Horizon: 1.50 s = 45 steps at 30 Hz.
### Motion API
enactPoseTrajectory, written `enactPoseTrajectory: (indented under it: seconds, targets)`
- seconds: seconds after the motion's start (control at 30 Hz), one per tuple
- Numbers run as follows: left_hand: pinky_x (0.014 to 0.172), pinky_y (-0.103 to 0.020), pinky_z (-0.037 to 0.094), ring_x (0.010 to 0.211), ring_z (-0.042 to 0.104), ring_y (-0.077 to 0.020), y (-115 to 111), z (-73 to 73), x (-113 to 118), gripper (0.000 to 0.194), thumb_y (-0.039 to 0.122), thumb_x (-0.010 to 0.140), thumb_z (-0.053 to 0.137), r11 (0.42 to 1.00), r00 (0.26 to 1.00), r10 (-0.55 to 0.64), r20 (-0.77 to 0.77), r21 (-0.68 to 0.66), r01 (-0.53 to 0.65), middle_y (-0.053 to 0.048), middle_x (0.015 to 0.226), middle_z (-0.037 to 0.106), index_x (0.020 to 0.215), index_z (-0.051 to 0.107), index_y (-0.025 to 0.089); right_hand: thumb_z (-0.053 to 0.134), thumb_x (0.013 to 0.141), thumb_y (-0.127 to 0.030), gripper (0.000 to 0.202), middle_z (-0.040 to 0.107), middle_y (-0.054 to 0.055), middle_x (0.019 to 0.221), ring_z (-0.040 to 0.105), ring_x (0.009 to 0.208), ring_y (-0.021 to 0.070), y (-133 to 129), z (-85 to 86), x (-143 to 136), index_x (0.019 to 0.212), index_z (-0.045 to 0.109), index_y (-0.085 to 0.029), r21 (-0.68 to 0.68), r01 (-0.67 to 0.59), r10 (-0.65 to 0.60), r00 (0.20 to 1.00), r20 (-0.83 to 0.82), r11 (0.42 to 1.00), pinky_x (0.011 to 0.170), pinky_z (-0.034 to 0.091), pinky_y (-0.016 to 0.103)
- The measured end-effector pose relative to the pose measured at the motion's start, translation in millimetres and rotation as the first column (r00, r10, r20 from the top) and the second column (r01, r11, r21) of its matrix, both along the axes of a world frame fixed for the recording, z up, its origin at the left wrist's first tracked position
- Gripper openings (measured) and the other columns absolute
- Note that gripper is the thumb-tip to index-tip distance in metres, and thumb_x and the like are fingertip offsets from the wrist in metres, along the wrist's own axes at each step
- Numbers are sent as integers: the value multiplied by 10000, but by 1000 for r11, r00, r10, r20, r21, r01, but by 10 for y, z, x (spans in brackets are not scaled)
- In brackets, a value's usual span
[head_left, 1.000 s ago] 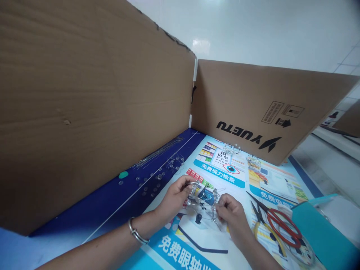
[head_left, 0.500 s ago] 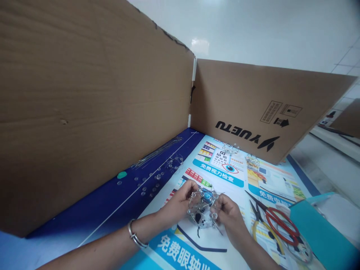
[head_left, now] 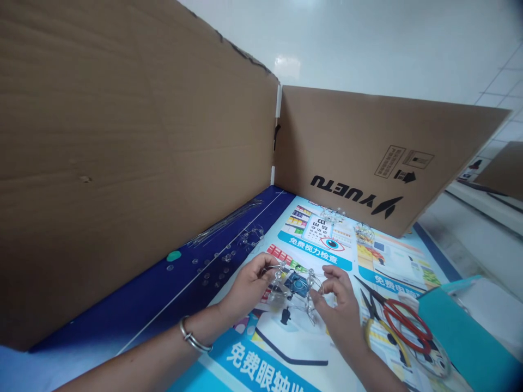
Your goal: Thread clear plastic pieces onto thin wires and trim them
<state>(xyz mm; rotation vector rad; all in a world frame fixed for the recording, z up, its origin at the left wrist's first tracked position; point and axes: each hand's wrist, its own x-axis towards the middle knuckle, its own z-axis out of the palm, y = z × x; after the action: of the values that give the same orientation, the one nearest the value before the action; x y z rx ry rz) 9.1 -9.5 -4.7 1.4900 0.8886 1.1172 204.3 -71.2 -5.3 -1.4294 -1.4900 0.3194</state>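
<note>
Between my hands is an openwork piece of thin wire and clear beads (head_left: 311, 280), above the printed sheet. My left hand (head_left: 251, 283) pinches its left side between thumb and fingers. At its right side, my right hand (head_left: 337, 299) has thumb and index finger on the wire and beads, the other fingers curled loosely apart. A silver bangle (head_left: 194, 335) circles my left wrist. Loose clear beads (head_left: 206, 267) lie on the dark blue strip to the left, near a bundle of thin wires (head_left: 224, 222).
Cardboard panels (head_left: 143, 136) stand at the left and back (head_left: 347, 141). Beaded wire pieces (head_left: 335, 216) lie near the back panel. Red-handled pliers (head_left: 408, 321), yellow-handled pliers (head_left: 386, 332) and a wire coil (head_left: 437, 362) are right of my hand, beside a teal folder (head_left: 461, 332).
The beaded piece has been turned and looks more spread out between my hands. My left hand has moved slightly left and up, and the fingers of my right hand have opened more.
</note>
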Motion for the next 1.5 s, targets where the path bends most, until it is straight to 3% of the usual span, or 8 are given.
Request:
enactPoseTrajectory:
  seconds: [0.23, 0.4, 0.57, 0.73, 0.87, 1.03, 1.2, 1.5]
  targets:
    - [735, -259, 420, 787, 538, -138, 12, -34, -42, 95, 186, 815, 472, 972, 992, 32, -122, 234, -3, -18, 838, 588, 853, 559, 177, 565, 742, -136, 112, 516, 69, 996, 493, 970, 228, -21, 34, 59, 693, 498, -211, 162, -92, 56, 975, 216, 983, 829, 395, 383]
    - [778, -276, 418, 835, 544, -144, 9, -35, -48, 113, 166, 826, 447, 946, 989, 55, -135, 324, -8, -28, 877, 592, 870, 549, 184, 555, 767, -153, 110, 523, 58, 911, 520, 739, 161, -18, -8, 66, 723, 471, -209, 105, -101, 83, 983, 163, 989, 624, 439, 296]
    - [769, -267, 418, 837, 542, -145, 9, -14, -52, 109, 164, 821, 447, 952, 991, 67, -112, 305, -30, -27, 876, 583, 859, 548, 181, 590, 765, -194, 203, 529, 31, 827, 531, 676, 139, 1, -70, 14, 879, 425, -218, 47, -30, 38, 984, -176, 998, 601, 458, 275]
    - [782, -268, 417, 851, 546, -153, 13, -37, -47, 120, 176, 827, 448, 963, 994, 64, -85, 268, -39, -33, 897, 591, 876, 558, 181, 569, 777, -194, 398, 534, 7, 770, 533, 684, 147, -7, -72, -5, 1135, 395, -221, -9, -85, 82, 981, -174, 996, 635, 459, 284]
    - [775, -269, 414, 834, 540, -154, 18, -45, -41, 103, 195, 823, 459, 972, 999, 31, -32, 234, -23, -31, 875, 583, 855, 555, 178, 559, 769, -178, 237, 510, -1, 729, 494, 613, 133, 3, -73, 21, 999, 533, -227, -22, -99, 98, 995, -21, 995, 607, 448, 274]
    - [724, -255, 412, 771, 520, -143, 6, -35, -34, 76, 195, 804, 478, 988, 999, -35, -11, 148, 36, -20, 834, 563, 823, 549, 173, 539, 752, -138, 245, 504, 21, 778, 496, 639, 147, 37, -104, 46, 976, 571, -232, -18, -140, 141, 988, 65, 990, 589, 447, 277]
    - [649, -231, 406, 731, 501, -132, -18, -48, -16, 66, 234, 826, 483, 996, 996, -86, -4, 24, 86, -14, 824, 535, 815, 515, 177, 511, 729, -87, 252, 512, 69, 1033, 518, 734, 155, 41, -86, 15, 939, 549, -222, 9, -138, 138, 990, 7, 990, 635, 459, 284]
    - [633, -232, 398, 701, 496, -127, 8, -101, -16, 103, 268, 835, 494, 993, 993, -117, -8, -25, 117, -5, 783, 527, 802, 538, 181, 464, 759, -84, 141, 537, 41, 911, 526, 736, 145, 33, -52, 25, 821, 474, -210, -106, -153, 130, 972, -197, 983, 647, 442, 264]
